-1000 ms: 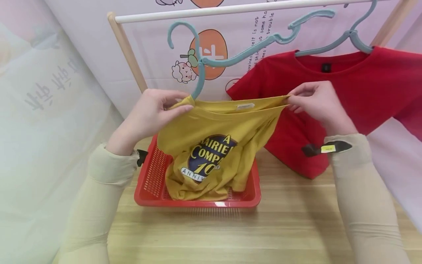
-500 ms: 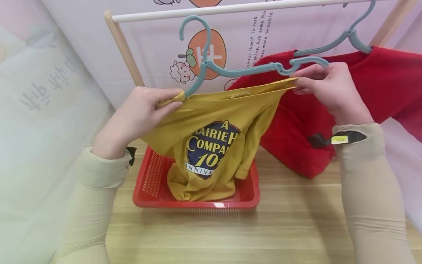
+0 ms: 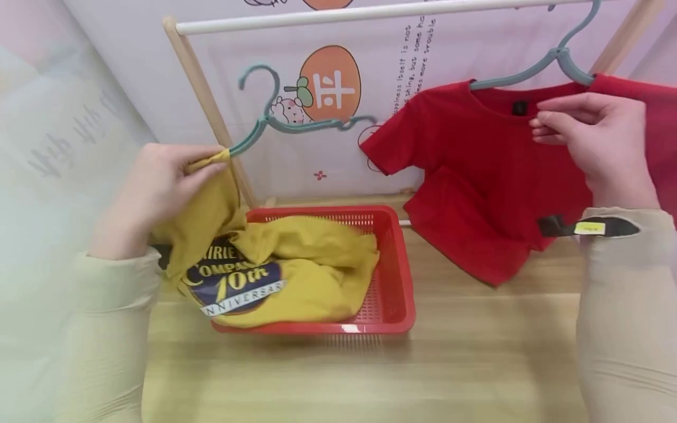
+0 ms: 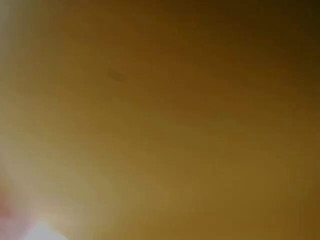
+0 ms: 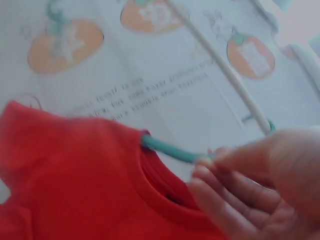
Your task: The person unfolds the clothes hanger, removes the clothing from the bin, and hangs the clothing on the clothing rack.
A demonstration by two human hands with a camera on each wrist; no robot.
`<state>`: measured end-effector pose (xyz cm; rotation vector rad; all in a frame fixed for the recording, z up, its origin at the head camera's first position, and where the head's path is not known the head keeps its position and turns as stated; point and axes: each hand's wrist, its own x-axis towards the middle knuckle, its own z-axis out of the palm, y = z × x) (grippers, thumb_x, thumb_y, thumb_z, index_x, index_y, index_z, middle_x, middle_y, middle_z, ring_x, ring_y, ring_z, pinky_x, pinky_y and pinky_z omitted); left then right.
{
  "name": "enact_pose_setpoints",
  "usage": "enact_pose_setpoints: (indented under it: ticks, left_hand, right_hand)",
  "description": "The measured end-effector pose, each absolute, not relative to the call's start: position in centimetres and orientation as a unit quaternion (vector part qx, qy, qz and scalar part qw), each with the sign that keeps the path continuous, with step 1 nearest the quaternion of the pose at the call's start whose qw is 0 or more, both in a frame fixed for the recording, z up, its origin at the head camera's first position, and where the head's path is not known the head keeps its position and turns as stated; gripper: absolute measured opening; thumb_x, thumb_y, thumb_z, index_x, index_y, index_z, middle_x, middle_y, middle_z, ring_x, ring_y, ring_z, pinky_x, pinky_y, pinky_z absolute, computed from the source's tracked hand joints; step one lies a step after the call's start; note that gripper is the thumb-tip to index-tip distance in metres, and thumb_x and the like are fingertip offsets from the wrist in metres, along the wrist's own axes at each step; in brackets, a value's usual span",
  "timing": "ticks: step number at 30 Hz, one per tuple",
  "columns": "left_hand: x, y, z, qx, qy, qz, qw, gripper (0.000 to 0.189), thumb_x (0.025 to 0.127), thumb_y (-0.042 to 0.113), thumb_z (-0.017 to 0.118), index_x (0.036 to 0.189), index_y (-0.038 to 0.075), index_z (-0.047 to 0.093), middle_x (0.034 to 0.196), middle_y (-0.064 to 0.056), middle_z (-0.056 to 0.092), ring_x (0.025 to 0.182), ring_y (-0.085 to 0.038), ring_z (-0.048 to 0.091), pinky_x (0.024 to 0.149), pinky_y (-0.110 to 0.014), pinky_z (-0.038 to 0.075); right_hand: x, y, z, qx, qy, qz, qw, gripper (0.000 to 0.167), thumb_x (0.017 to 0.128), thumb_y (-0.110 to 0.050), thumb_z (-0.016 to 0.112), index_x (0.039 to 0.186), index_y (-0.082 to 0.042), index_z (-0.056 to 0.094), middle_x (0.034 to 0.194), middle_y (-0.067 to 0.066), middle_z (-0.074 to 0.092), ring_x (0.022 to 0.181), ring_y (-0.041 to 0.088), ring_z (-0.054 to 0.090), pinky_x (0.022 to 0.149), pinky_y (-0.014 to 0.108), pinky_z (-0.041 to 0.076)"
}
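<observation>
At the left of the head view, my left hand (image 3: 158, 197) pinches one shoulder of a yellow T-shirt (image 3: 312, 288) round the end of a blue-green hanger (image 3: 304, 126). The hanger's other arm sticks out bare to the right. Below, the shirt's printed front droops over the left side of a red basket (image 3: 404, 282), with much of the cloth lying in it. Blurred yellow-brown fabric (image 4: 165, 130) fills the left wrist view. My right hand (image 3: 603, 132), fingers loosely bent and holding nothing, hovers in front of a hanging red T-shirt (image 3: 492, 158).
A white rail (image 3: 328, 17) on wooden posts runs across the back. The red shirt hangs there on another blue-green hanger (image 3: 518, 76). The basket stands on a wood-grain tabletop (image 3: 370, 376). A printed cloth backdrop is behind.
The right hand has let go of the yellow collar and moved right. The left hand has moved left with the hanger and shirt shoulder; the shirt's other side has dropped into the basket.
</observation>
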<state>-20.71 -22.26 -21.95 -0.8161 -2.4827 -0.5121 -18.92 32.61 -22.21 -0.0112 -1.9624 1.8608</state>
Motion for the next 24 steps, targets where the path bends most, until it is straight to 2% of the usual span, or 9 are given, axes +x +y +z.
enact_pose_setpoints:
  ticks: [3,6,11,12,14,18,20,22,24]
  left_hand:
    - [-20.8,-21.8,-21.7,-0.313,-0.894,-0.232,0.221,0.021,0.095,0.012,0.075,0.115,0.008,0.078,0.106,-0.007,0.076,0.090,-0.021,0.072,0.078,-0.007,0.046]
    - [-20.4,-20.0,-21.6,-0.338,-0.881,-0.265,0.196,0.020,0.095,0.012,0.075,0.114,0.010,0.079,0.103,-0.004,0.077,0.088,-0.016,0.071,0.080,-0.010,0.050]
    - [-19.8,-17.0,-21.6,-0.375,-0.863,-0.291,0.175,0.018,0.095,0.016,0.075,0.113,0.013,0.080,0.102,0.003,0.076,0.084,-0.009,0.069,0.078,-0.020,0.054]
    - [-19.7,-16.5,-21.7,-0.379,-0.860,-0.293,0.173,0.018,0.095,0.017,0.075,0.112,0.013,0.080,0.101,0.004,0.076,0.083,-0.009,0.068,0.076,-0.021,0.054]
    - [-19.7,-15.5,-22.0,-0.387,-0.856,-0.301,0.166,0.017,0.095,0.018,0.075,0.111,0.014,0.080,0.099,0.005,0.076,0.079,-0.008,0.066,0.074,-0.023,0.054]
    - [-19.6,-14.1,-22.5,-0.391,-0.850,-0.319,0.151,0.016,0.095,0.020,0.075,0.109,0.013,0.080,0.095,0.007,0.075,0.078,-0.007,0.064,0.073,-0.024,0.054]
    - [-19.6,-13.6,-22.5,-0.392,-0.846,-0.330,0.151,0.015,0.095,0.021,0.076,0.108,0.013,0.080,0.094,0.007,0.075,0.078,-0.006,0.065,0.073,-0.024,0.055]
    - [-19.6,-13.2,-22.4,-0.393,-0.842,-0.337,0.153,0.015,0.094,0.021,0.077,0.106,0.013,0.081,0.092,0.008,0.074,0.077,-0.005,0.065,0.073,-0.024,0.055]
    - [-19.7,-12.7,-22.3,-0.397,-0.838,-0.337,0.162,0.015,0.094,0.022,0.077,0.105,0.012,0.081,0.089,0.007,0.074,0.075,-0.006,0.064,0.071,-0.025,0.054]
  right_hand:
    - [-18.6,30.8,-22.1,0.059,-0.729,0.651,0.204,0.034,0.087,-0.008,0.081,0.118,0.005,0.073,0.097,0.008,0.077,0.083,0.018,0.074,0.080,0.019,0.057]
    - [-18.0,27.9,-21.7,0.086,-0.787,0.579,0.198,0.036,0.089,-0.014,0.081,0.122,-0.001,0.074,0.104,0.005,0.076,0.092,0.016,0.072,0.083,0.014,0.052]
    - [-17.3,23.0,-21.4,0.142,-0.838,0.496,0.178,0.037,0.090,-0.019,0.081,0.126,-0.015,0.075,0.114,0.004,0.074,0.099,0.019,0.069,0.080,0.017,0.054]
    - [-17.3,22.1,-21.5,0.158,-0.843,0.483,0.174,0.037,0.090,-0.019,0.081,0.126,-0.017,0.075,0.113,0.004,0.075,0.092,0.020,0.069,0.077,0.018,0.055]
    - [-17.4,20.8,-21.7,0.183,-0.849,0.470,0.160,0.035,0.090,-0.020,0.081,0.124,-0.020,0.076,0.109,0.004,0.075,0.087,0.022,0.067,0.072,0.020,0.056]
    - [-17.7,19.1,-22.0,0.209,-0.856,0.447,0.158,0.028,0.089,-0.022,0.082,0.117,-0.022,0.079,0.098,0.001,0.077,0.065,0.023,0.058,0.056,0.025,0.046]
    - [-17.8,18.7,-22.1,0.214,-0.853,0.447,0.161,0.025,0.089,-0.021,0.082,0.114,-0.021,0.080,0.095,0.001,0.077,0.060,0.023,0.057,0.052,0.027,0.043]
    - [-17.9,18.3,-22.1,0.217,-0.853,0.444,0.169,0.025,0.089,-0.020,0.082,0.113,-0.021,0.081,0.092,0.000,0.077,0.053,0.022,0.049,0.049,0.028,0.038]
    - [-18.0,18.0,-22.1,0.222,-0.851,0.442,0.173,0.024,0.089,-0.020,0.082,0.113,-0.020,0.081,0.092,0.000,0.077,0.054,0.022,0.051,0.049,0.027,0.038]
